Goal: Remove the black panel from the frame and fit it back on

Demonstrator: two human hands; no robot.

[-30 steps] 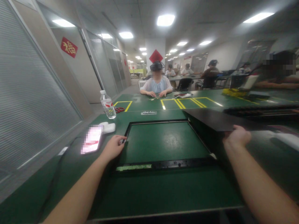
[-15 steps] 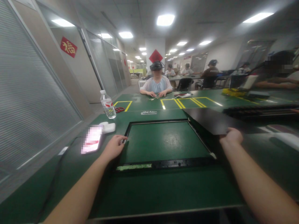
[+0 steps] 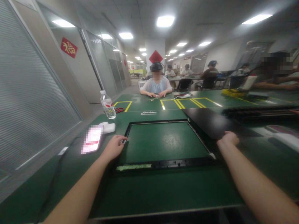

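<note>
A black rectangular frame (image 3: 163, 163) lies flat on the green table (image 3: 163, 189) in front of me. My left hand (image 3: 113, 147) rests on the frame's left edge, fingers curled over it. To the right a flat black panel (image 3: 210, 123) is tilted a little above the table. My right hand (image 3: 228, 138) grips the panel's near edge, fingers closed on it.
A phone (image 3: 91, 139) and a small white object (image 3: 108, 127) lie left of the frame, a water bottle (image 3: 107, 104) and red scissors (image 3: 119, 109) beyond. A long black part (image 3: 259, 112) lies at the right. A person (image 3: 156, 83) sits across the table; others work behind.
My right hand has moved left and a little lower, bringing the black panel down and closer to the frame. My left hand has stayed on the frame's left edge.
</note>
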